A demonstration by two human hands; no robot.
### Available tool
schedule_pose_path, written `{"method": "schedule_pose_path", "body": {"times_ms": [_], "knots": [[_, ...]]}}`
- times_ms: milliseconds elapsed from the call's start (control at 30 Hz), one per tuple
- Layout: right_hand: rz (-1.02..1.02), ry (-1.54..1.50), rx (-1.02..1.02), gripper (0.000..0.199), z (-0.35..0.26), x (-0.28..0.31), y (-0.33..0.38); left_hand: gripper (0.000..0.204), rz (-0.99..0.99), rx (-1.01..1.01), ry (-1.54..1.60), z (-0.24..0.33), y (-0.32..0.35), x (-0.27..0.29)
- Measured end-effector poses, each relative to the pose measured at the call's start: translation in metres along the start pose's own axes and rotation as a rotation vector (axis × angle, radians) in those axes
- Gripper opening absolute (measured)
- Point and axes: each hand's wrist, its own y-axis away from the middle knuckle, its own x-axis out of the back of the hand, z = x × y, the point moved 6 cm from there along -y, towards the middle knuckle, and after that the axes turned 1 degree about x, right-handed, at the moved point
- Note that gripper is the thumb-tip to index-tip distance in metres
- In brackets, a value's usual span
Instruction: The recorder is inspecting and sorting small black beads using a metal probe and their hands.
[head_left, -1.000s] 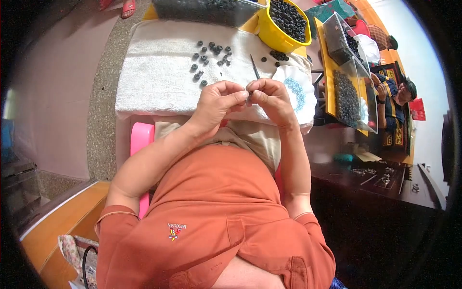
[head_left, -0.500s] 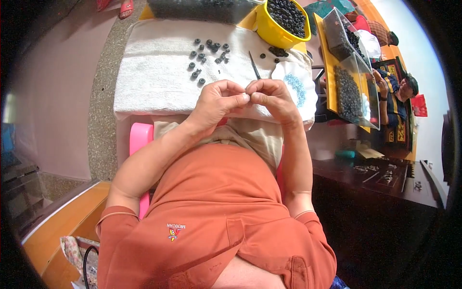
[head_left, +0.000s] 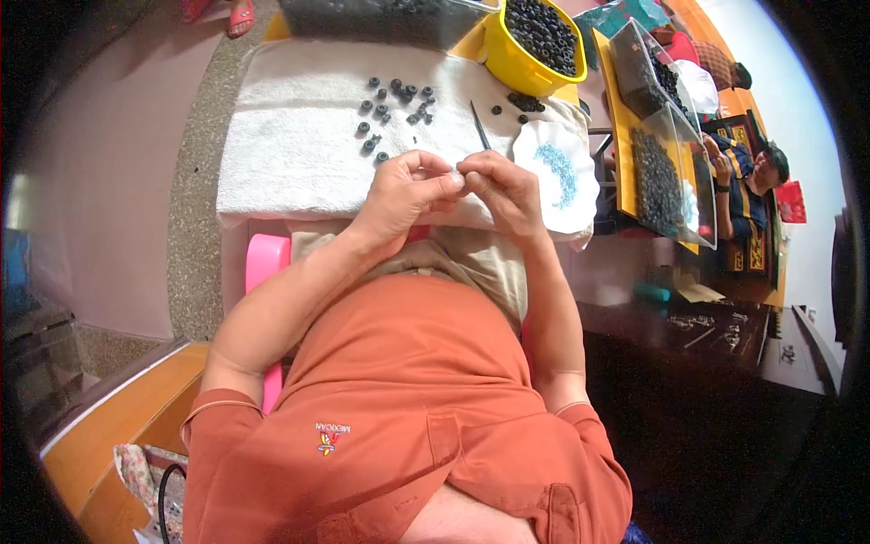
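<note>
Over the near edge of a white towel (head_left: 281, 154), my left hand (head_left: 406, 195) and my right hand (head_left: 507, 195) meet fingertip to fingertip. Both are closed in a pinch; whatever lies between the fingertips is too small and covered to name. Just beyond the hands, several small black round parts (head_left: 366, 107) are scattered on the towel. A slim dark pointed tool (head_left: 478, 125) lies beyond my right hand. Beside that hand sits a white scalloped dish (head_left: 580, 216) with tiny light-blue pieces (head_left: 555, 172) in it.
A yellow tub (head_left: 509, 68) full of black parts stands at the far right, next to a long clear bin (head_left: 381, 23). More clear bins (head_left: 657, 172) of black parts stand on the right. A person (head_left: 748, 186) sits beyond them. A pink chair (head_left: 268, 263) is around me.
My right hand has turned, its knuckles rolling over and its fingertips shifting slightly left. My left hand keeps its pinch nearly in place. The parts on the towel stay as they were.
</note>
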Motion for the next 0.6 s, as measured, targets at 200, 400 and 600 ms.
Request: {"method": "schedule_pose_path", "body": {"times_ms": [200, 400, 600], "knots": [[0.09, 0.408, 0.225, 0.021, -0.029, -0.013, 0.0, 0.016, 0.049, -0.024, -0.01, -0.002, 0.0, 0.005], [0.182, 0.331, 0.219, 0.019, -0.019, -0.008, 0.004, 0.014, 0.062, -0.033, 0.014, -0.002, -0.001, 0.006], [0.223, 0.091, 0.099, 0.015, -0.004, -0.005, 0.004, 0.014, 0.067, -0.046, 0.005, -0.003, -0.002, 0.007]]}}
